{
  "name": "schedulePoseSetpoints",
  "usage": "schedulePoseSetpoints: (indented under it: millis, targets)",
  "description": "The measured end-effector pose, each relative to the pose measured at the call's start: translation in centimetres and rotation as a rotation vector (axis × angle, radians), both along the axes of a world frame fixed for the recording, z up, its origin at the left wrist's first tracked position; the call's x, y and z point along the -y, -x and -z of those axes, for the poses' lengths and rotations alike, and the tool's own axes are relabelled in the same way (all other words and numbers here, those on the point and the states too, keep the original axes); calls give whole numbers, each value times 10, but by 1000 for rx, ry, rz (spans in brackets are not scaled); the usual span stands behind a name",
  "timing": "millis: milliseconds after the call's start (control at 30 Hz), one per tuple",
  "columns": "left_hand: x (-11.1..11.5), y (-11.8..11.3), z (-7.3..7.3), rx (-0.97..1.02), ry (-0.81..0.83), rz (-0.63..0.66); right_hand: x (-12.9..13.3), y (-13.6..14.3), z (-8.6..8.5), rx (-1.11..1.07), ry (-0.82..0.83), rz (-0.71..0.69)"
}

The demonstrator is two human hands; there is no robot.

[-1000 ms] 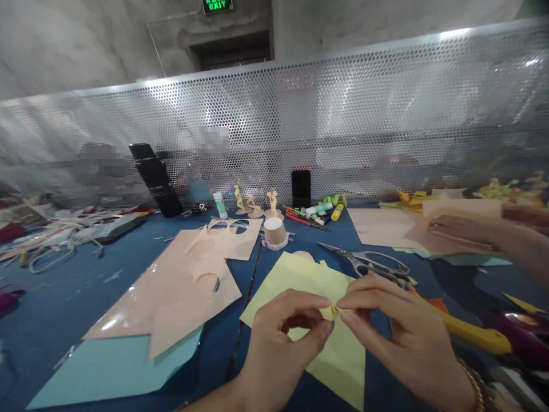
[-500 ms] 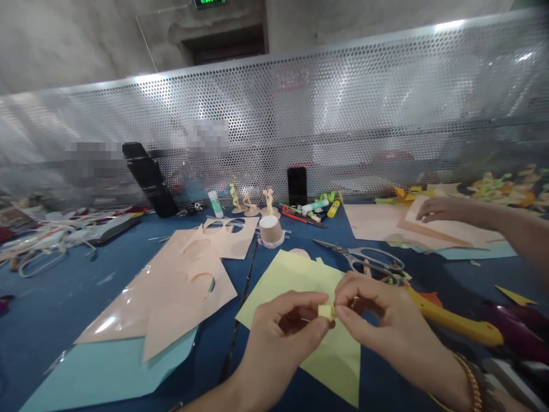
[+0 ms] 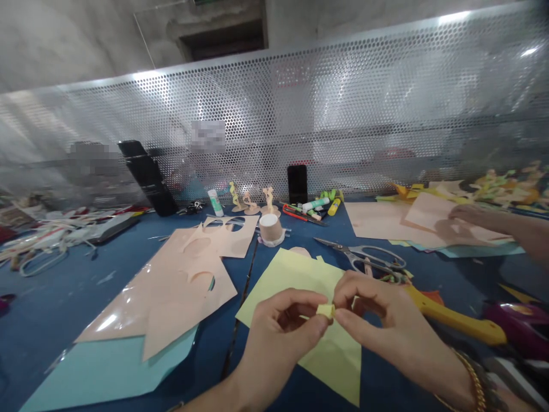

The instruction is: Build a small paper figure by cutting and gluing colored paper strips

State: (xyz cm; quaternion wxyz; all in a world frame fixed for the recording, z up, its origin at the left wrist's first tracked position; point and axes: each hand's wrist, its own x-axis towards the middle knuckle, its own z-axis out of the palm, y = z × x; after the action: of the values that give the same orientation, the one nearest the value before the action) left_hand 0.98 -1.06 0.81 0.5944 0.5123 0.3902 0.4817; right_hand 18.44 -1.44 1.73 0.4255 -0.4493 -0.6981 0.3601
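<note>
A small folded yellow paper piece (image 3: 325, 311), pale and squarish, is held above a yellow sheet (image 3: 332, 366) on the near surface (image 3: 214, 349); it is pinched between thumb and forefinger of the left hand (image 3: 278, 329); its right edge is pinched by the right hand (image 3: 381, 312); since half a second ago, its face has been tipped flatter, and at far right a co-worker's hand (image 3: 474, 215) has been shifted rightward.

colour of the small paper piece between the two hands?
The small paper piece is pale yellow; the head view shows it best.
</note>
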Motion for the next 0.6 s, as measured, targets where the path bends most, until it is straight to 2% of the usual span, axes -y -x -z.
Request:
schedulePoseSetpoints:
  millis: [167,467,600]
  targets:
    - [0,1,2,-30,-34,6,0,2,1,15,-61,9]
    - [-1,-1,2,80,83,11,-1,3,-3,38,-179,1]
    - [-2,-1,3,98,90,10,-1,3,-3,19,-159,18]
